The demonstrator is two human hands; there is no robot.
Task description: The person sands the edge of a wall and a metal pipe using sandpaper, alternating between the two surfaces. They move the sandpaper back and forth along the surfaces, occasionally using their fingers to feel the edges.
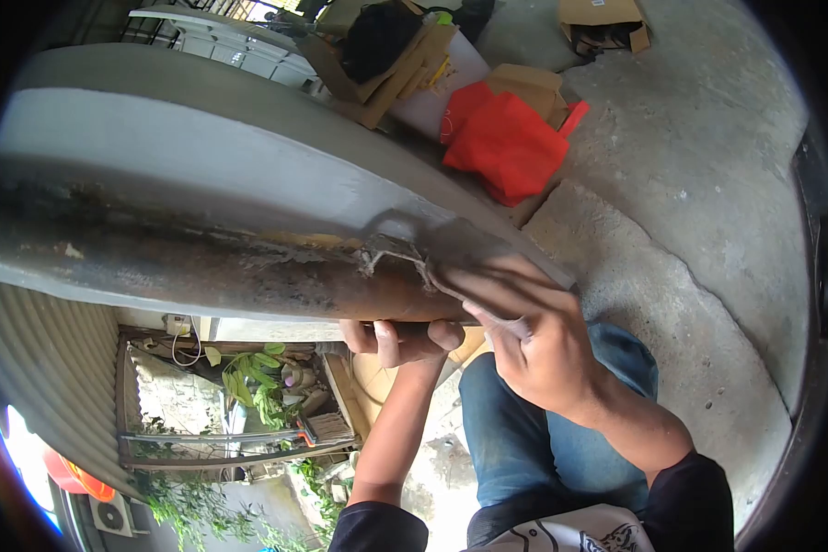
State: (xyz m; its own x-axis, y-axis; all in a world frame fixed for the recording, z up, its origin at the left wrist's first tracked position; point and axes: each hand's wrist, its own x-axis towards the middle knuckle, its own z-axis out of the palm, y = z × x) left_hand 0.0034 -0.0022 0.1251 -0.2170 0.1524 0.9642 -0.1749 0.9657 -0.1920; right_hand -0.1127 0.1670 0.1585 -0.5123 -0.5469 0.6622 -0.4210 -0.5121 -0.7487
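Observation:
A dark brown, stained surface (276,276) runs along the grey wall, with rough, scraped patches on it. From it a thin, frayed piece of cord or wire (396,255) stands out in a bent loop. My right hand (538,336) reaches in from the right, its long fingers held close together and their tips at the cord's right end. Its thumb is bent in beside the fingers. Below the brown surface, my left hand (407,342) has its fingers curled up against the lower edge. What those fingers close around is hidden in shadow.
A red bag (506,138) and cardboard boxes (377,69) lie on the concrete floor (690,184) beyond the wall. Another open box (603,23) is at the top. Plants (258,377) and a broom head (327,427) are at lower left, near a corrugated panel (46,368).

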